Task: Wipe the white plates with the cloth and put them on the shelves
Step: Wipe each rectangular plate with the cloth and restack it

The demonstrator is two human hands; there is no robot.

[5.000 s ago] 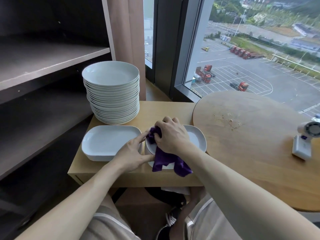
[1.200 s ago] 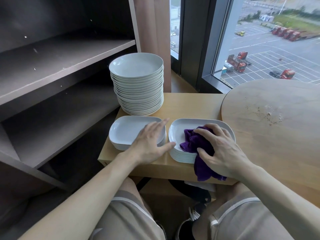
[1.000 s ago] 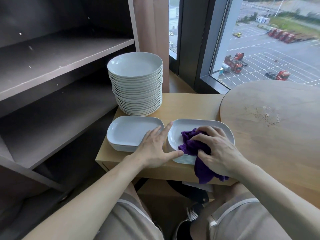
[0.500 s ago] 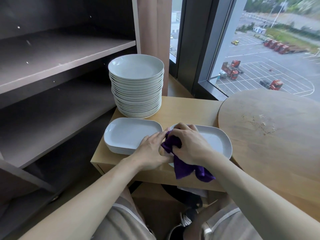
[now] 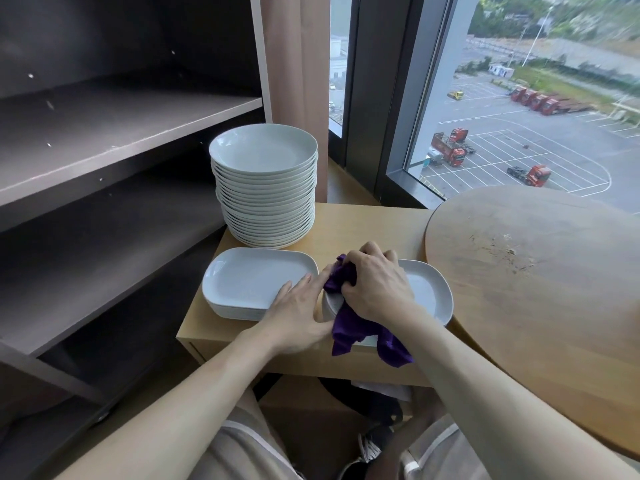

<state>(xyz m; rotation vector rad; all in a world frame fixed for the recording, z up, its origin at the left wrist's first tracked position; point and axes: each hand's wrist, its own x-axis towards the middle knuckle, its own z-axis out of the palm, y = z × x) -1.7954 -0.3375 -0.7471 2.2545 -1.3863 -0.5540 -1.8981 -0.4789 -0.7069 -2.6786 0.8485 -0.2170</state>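
Bunching a purple cloth [image 5: 349, 329] in the right hand [image 5: 377, 289], knuckles up, fingers curled tight into the fabric. Pressing that wad down on the left end of the top plate in the right stack of rectangular white plates [image 5: 431, 292]. Letting the loose tail of the cloth hang over the near rim and past the front edge of the small wooden table [image 5: 363, 223].

Bracing with the left hand [image 5: 298, 313], laid flat and relaxed with straight fingers, gripping nothing, against the near left corner of that same stack. Reaching with its fingertips over the narrow gap toward the left stack of rectangular white plates [image 5: 249, 278], set just beside the first on the same table.

Behind the left stack, toward the table's back left corner: a tall stack of round white plates [image 5: 265, 202], upright and even.

Left of the table: dark shelving, with an upper shelf [image 5: 121, 126] and a lower shelf [image 5: 104, 244].

Right of it, meeting the small table's edge: a round wooden table [image 5: 536, 271] with a scuffed patch on top.

Beyond: a beige curtain [image 5: 294, 64] and a window [image 5: 519, 133] over a car park with red trucks [image 5: 450, 154].

Below the table's front edge: knees in light shorts and a dark shoe.
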